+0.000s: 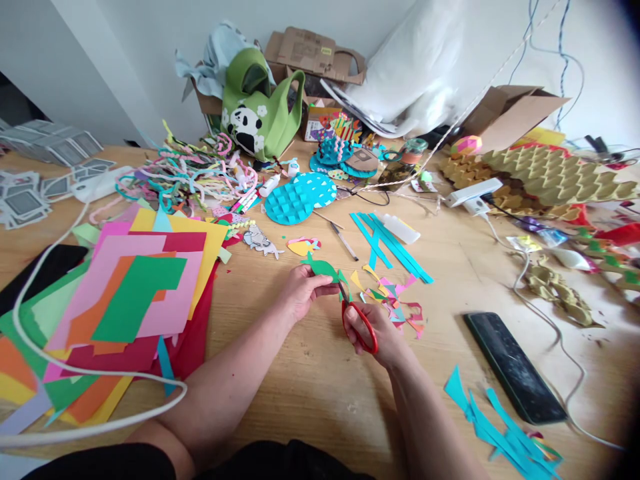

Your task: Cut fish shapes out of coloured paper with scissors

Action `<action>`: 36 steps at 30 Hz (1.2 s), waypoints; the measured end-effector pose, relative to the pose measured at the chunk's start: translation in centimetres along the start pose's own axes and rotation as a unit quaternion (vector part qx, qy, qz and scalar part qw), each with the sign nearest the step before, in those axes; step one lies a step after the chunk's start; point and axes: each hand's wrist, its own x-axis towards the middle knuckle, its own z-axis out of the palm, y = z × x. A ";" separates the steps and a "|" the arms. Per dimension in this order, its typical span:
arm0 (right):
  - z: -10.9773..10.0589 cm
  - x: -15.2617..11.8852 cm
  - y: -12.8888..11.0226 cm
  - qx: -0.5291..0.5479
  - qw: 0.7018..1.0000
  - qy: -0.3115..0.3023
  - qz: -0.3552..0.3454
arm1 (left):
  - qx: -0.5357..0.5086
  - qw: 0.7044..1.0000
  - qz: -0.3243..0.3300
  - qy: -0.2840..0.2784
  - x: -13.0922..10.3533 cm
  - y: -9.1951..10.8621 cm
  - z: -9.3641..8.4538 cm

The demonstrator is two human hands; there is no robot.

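My left hand (306, 291) pinches a small piece of green paper (323, 268) over the middle of the table. The paper has a rounded, leaf-like outline. My right hand (373, 328) grips red-handled scissors (367, 337), fingers through the loops. Their blades point up and left and meet the green paper's right edge, where a narrow strip hangs. Whether the blades are fully closed is hard to make out. Colourful paper scraps (395, 297) lie just right of the blades. A small yellow, red and pink cutout (304, 246) rests behind my left hand.
Stacked coloured paper (165, 283) and a white cable (100, 371) occupy the left. Blue strips (393, 243), a pen (344, 241) and a blue textured paper shape (290, 203) lie beyond my hands. At right are a phone (515, 367) and blue offcuts (505, 433).
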 end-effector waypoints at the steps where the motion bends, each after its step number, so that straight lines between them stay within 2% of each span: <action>1: 0.0 0.0 0.0 -0.001 1.000 0.001 0.002 | 0.002 1.000 -0.002 -0.002 0.0 0.0 0.0; 10: 0.0 -0.1 0.0 -0.002 1.000 0.005 -0.008 | 0.014 1.000 -0.005 -0.017 0.1 -0.3 -0.2; 36: 0.1 -0.1 -0.1 -0.008 1.000 0.016 -0.004 | 0.019 1.000 0.012 -0.010 0.0 -0.3 0.0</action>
